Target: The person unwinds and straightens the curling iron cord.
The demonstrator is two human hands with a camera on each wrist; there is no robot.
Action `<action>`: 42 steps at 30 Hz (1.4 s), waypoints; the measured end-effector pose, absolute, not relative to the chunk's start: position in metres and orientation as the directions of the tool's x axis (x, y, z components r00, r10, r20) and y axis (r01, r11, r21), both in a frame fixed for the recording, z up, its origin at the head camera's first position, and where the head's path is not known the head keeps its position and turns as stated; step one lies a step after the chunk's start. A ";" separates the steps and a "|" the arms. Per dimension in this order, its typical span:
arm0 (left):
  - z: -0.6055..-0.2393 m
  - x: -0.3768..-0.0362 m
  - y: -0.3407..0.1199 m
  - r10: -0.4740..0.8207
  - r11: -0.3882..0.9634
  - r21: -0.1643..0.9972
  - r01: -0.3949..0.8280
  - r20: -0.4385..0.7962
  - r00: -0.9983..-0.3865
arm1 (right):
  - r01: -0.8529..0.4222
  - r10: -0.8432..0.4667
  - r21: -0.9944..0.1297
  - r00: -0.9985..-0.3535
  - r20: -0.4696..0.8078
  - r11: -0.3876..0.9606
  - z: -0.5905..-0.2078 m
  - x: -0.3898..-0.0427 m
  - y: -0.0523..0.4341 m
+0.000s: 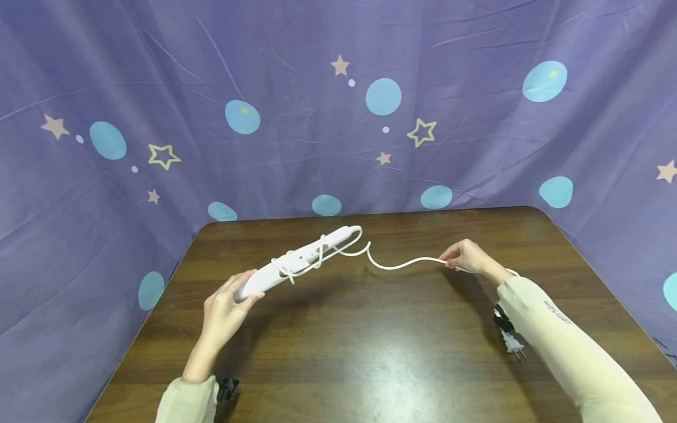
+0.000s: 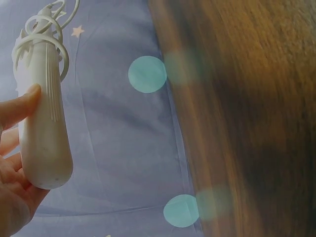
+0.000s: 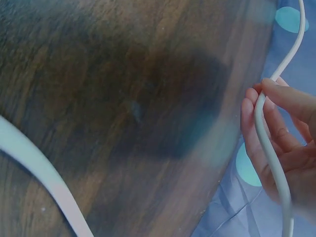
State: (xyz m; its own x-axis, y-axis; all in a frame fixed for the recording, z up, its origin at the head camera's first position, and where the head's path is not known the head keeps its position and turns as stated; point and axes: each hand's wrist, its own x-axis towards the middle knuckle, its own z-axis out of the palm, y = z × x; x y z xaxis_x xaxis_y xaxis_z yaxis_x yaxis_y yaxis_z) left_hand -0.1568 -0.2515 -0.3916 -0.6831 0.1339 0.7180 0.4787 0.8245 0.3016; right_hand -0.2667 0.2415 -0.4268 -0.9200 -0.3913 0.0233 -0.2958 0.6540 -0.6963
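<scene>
My left hand [image 1: 227, 305] grips the near end of a long white appliance [image 1: 296, 263], held above the brown table [image 1: 338, 364] and pointing away to the right. Its white cord [image 1: 402, 264] is looped a few times round the body, then runs right to my right hand [image 1: 465, 257], which pinches it between thumb and fingers. In the left wrist view the appliance [image 2: 43, 123] stands upright in my left hand's fingers [image 2: 17, 111] with cord loops at its top. The right wrist view shows the cord [image 3: 269, 143] running through my right hand's fingers [image 3: 261, 128]. The plug [image 1: 512, 342] lies by my right forearm.
A purple cloth [image 1: 338, 117] with blue dots and stars hangs behind and on both sides of the table. The table's far edge [image 1: 370, 214] lies just beyond the appliance. A stretch of cord [image 3: 44, 177] crosses the table in the right wrist view.
</scene>
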 end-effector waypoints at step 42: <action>-0.394 -0.161 -0.238 0.193 0.790 0.292 0.539 0.716 -0.670 | -0.390 -0.449 -0.727 -0.885 0.125 0.566 -0.396 -0.263 0.204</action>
State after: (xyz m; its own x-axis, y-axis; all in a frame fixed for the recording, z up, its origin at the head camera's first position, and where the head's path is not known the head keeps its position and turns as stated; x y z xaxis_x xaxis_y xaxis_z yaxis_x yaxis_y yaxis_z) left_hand -0.1610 -0.2380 -0.3940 -0.6705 0.1929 0.7164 0.5390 0.7902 0.2916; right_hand -0.2629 0.2037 -0.3964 -0.8848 -0.4490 0.1248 -0.3896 0.5656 -0.7269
